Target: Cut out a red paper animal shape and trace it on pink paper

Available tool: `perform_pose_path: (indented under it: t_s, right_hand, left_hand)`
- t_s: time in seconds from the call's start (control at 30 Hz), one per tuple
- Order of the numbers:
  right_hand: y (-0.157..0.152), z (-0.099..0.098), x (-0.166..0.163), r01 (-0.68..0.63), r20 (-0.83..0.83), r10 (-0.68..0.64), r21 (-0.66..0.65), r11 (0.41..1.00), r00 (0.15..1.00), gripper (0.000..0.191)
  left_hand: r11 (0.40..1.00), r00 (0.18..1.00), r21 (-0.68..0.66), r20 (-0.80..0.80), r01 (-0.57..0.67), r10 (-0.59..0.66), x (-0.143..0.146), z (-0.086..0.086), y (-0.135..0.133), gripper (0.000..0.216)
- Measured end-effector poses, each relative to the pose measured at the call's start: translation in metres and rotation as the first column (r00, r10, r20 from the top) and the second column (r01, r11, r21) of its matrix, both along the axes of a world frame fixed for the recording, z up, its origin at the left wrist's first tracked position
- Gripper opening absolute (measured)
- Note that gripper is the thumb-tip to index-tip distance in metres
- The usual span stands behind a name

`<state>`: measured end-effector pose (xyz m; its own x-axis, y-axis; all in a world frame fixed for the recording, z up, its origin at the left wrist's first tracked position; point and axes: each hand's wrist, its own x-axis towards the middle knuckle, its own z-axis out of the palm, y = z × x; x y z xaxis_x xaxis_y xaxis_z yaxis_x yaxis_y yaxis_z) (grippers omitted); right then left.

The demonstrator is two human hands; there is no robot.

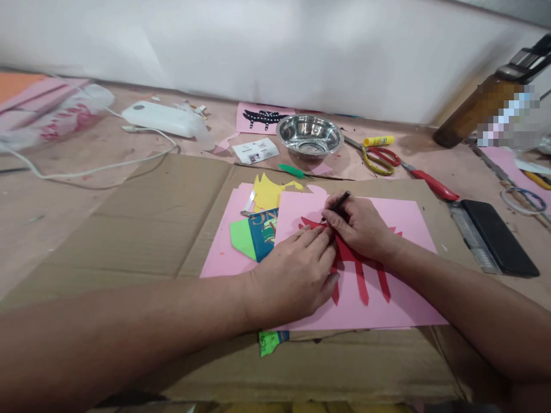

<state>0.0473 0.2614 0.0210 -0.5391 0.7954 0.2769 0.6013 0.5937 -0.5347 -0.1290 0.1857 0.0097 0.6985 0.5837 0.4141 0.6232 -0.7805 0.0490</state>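
Note:
My right hand (359,226) grips a dark pen (341,204), its tip down at the upper left part of a red paper cutout (360,281). That cutout, with several pointed strips hanging from its body, lies on a pink sheet of paper (408,298). Stretched out over the cutout's left part is my left hand (297,272), its fingers flat and close to the pen tip. Both hands cover much of the red shape. Beside the pink sheet are yellow paper scraps (269,194) and a blue and green printed piece (260,235).
Cardboard (172,223) lies under the papers. Behind stand a steel bowl (310,137), scissors (379,159), a yellow glue stick (379,141) and a green pen-like tool (291,170). A phone (499,235) lies right, a brown bottle (477,109) farther back, a white power bank (163,117) left.

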Motion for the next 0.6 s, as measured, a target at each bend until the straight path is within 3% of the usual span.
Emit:
perform_pose_path:
  t_s: [0.6]
  right_hand:
    - [-0.0018,-0.002,0.0053,0.029,-0.086,-0.029,0.001,1.0,0.996,0.015]
  left_hand:
    - [1.0,1.0,-0.03,0.012,-0.003,0.003,-0.0011,0.0001,-0.0022,0.037]
